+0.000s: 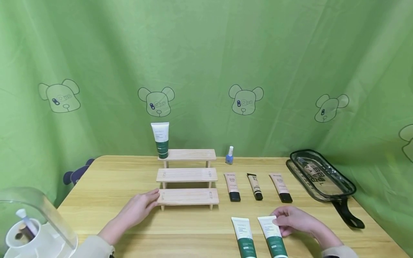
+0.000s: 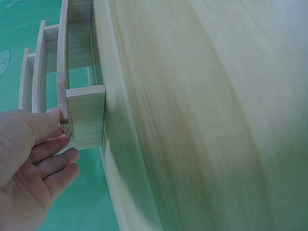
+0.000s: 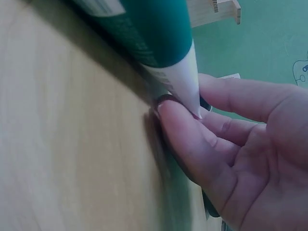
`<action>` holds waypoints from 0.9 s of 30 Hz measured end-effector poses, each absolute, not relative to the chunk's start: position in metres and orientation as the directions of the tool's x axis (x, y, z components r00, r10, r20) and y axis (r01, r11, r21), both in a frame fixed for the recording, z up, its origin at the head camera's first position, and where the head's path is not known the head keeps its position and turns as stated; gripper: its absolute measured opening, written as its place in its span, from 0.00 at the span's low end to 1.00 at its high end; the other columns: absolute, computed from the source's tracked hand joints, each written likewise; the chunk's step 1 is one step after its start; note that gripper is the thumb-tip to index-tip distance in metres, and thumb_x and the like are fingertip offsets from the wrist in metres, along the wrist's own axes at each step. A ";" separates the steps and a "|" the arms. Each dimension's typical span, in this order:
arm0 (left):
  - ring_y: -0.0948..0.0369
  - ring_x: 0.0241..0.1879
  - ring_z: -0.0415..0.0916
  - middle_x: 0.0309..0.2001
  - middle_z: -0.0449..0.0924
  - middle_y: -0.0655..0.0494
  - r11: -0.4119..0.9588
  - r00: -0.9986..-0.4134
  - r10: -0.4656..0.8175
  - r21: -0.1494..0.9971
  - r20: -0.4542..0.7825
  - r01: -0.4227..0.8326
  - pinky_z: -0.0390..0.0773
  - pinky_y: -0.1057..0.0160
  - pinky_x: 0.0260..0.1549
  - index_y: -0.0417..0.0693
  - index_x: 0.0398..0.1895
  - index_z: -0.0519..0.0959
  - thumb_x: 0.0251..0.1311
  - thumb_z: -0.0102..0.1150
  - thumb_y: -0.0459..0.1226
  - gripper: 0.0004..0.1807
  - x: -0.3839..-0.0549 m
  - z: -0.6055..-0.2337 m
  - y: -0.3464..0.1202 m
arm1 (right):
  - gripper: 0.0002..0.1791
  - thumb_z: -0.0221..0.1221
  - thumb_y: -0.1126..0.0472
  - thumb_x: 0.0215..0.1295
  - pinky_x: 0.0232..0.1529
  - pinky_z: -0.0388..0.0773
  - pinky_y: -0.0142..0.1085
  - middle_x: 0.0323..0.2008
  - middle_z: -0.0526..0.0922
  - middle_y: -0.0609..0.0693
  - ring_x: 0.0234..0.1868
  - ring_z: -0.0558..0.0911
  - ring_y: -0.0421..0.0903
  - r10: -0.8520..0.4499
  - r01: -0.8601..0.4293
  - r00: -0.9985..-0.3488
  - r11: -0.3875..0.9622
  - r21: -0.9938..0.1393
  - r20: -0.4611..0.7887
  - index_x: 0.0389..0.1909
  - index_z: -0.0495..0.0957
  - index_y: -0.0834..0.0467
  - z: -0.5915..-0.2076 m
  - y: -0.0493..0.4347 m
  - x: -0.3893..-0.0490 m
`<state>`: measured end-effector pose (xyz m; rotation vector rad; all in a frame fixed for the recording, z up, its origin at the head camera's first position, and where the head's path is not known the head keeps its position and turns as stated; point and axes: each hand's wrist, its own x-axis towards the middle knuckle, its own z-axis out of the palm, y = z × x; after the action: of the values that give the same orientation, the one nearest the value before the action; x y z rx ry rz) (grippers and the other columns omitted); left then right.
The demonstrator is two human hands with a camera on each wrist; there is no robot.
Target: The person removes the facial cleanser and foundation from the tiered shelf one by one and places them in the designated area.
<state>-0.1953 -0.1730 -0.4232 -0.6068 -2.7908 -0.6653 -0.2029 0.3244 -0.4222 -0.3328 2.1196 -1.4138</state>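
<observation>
My left hand (image 1: 138, 209) is at the left end of the lowest step of a three-step wooden display stand (image 1: 188, 197). In the left wrist view, the thumb of that hand (image 2: 33, 149) lies on the step's corner, with its fingers bent beneath. My right hand (image 1: 295, 222) pinches the flat white end of a white-and-green squeeze tube (image 1: 273, 238). The right wrist view has the thumb and fingers on either side of the tube's white end (image 3: 180, 84). A matching tube (image 1: 244, 238) lies just left of it. Another white-and-green tube (image 1: 161, 140) stands on the top step's left end.
Two pink BB cream tubes (image 1: 231, 184) and a smaller beige-and-black tube (image 1: 255, 184) lie right of the stand. Behind them stands a blue nail polish bottle (image 1: 229, 156). A black-rimmed clear tray with a handle (image 1: 322, 175) is at right, a clear-covered white holder (image 1: 48, 236) at left.
</observation>
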 end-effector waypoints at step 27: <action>0.47 0.52 0.72 0.56 0.72 0.44 0.813 -0.898 0.335 0.395 0.285 0.428 0.70 0.50 0.53 0.36 0.50 0.77 0.57 0.59 0.32 0.17 -0.195 -0.423 -0.173 | 0.18 0.57 0.65 0.62 0.23 0.81 0.33 0.23 0.75 0.55 0.22 0.76 0.44 -0.500 0.048 -0.820 0.423 -0.905 -0.277 0.46 0.68 0.76 -0.413 0.327 -0.210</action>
<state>-0.1947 -0.1726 -0.4228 -0.5953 -2.7953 -0.6795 -0.2103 0.3272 -0.4127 -0.3812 2.1646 -1.4010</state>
